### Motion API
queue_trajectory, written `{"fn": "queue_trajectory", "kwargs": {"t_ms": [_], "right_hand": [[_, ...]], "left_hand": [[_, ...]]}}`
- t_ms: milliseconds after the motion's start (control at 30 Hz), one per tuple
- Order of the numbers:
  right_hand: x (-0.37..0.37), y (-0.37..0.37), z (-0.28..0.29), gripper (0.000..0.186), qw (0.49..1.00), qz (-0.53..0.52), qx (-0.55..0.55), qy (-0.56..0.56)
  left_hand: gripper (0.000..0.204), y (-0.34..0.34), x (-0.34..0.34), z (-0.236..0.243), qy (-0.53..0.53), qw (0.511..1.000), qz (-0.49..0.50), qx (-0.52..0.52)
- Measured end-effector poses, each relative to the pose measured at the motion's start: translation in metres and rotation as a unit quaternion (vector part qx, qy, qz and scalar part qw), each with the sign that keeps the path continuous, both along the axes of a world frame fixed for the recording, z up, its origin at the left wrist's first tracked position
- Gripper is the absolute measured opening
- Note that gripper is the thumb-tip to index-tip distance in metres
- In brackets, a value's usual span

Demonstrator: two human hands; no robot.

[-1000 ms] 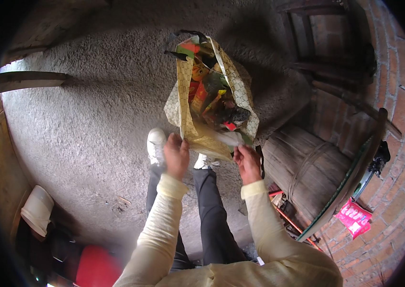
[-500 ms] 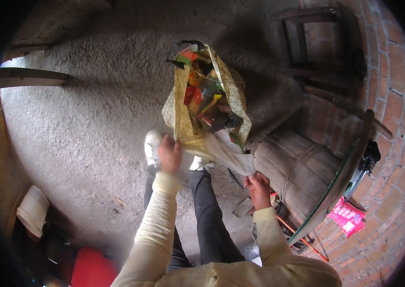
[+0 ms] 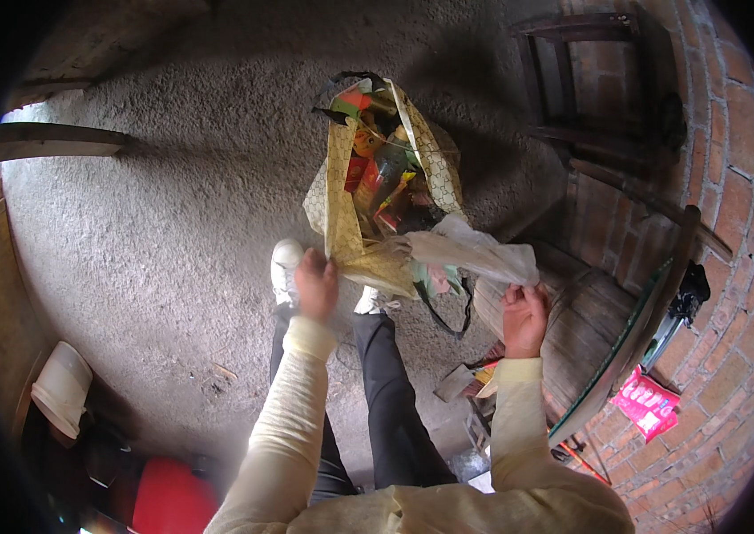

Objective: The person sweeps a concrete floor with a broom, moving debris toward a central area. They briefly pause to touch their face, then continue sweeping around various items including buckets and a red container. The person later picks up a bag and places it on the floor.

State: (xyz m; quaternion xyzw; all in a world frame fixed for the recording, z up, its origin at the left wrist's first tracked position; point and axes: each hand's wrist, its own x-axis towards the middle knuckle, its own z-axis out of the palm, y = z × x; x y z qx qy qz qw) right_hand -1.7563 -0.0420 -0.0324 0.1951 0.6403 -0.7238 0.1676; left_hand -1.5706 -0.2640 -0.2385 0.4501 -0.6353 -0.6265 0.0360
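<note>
- Beam (image 3: 56, 140): wooden, reaching in from the left edge above the rough floor (image 3: 172, 231).
- Bucket (image 3: 64, 390): white, tilted, at lower left.
- Red item (image 3: 172, 500): lower edge, blurred; kind cannot be determined.
- Shoes (image 3: 285, 262): white, on the floor; the left one just beside the left hand.
- Left hand (image 3: 315, 289): fingers clamped on the rim of the bag at its near left corner.
- Bag (image 3: 342, 200): patterned, yellowish, standing open-mouthed on the floor in front of the person; dark handle at the far end, another hanging at the near right.
- Contents of the bag: a bottle (image 3: 387, 167), a red packet (image 3: 354, 174) to its left, and a yellow wrapper (image 3: 402, 187) near it; other pieces too jumbled to identify.
- Film (image 3: 479, 253): pale, see-through plastic, stretching from the near right part of the bag to the right hand.
- Right hand (image 3: 524, 319): fingers together, clamped on the outer end of the film.
- Barrel (image 3: 595, 325): wooden, lying beyond and beside the right hand.
- Frame (image 3: 559, 76): dark wood, upper right.
- Pink packet (image 3: 646, 403): against the brickwork (image 3: 737, 205), far right.
</note>
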Motion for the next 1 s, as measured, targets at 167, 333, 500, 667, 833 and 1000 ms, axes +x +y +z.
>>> {"fn": "queue_trajectory", "kwargs": {"t_ms": [167,333,500,667,833,1000], "right_hand": [[-0.038,-0.035,-0.021,0.009,0.992,0.094,-0.039,0.074],[-0.066,-0.082,-0.035,0.010,0.978,0.155,-0.016,0.139],[-0.075,-0.095,-0.032,0.012,0.964,0.224,0.013,0.141],[-0.051,-0.060,-0.035,0.016,0.943,0.322,0.084,0.020],[-0.023,-0.035,-0.071,0.015,0.839,0.449,0.301,-0.056],[-0.014,-0.045,-0.093,0.014,0.670,0.561,0.486,0.025]], "left_hand": [[0.012,0.002,-0.015,0.016,0.007,1.000,0.023,0.008],[0.012,-0.001,-0.021,0.032,0.038,0.997,0.032,0.051],[0.008,-0.005,-0.022,0.040,0.049,0.993,0.048,0.096],[0.007,-0.010,-0.047,0.067,0.045,0.993,0.049,0.102],[0.007,-0.009,-0.056,0.071,0.053,0.996,0.020,0.072],[0.007,-0.006,-0.056,0.065,0.069,0.993,0.036,0.088]]}}
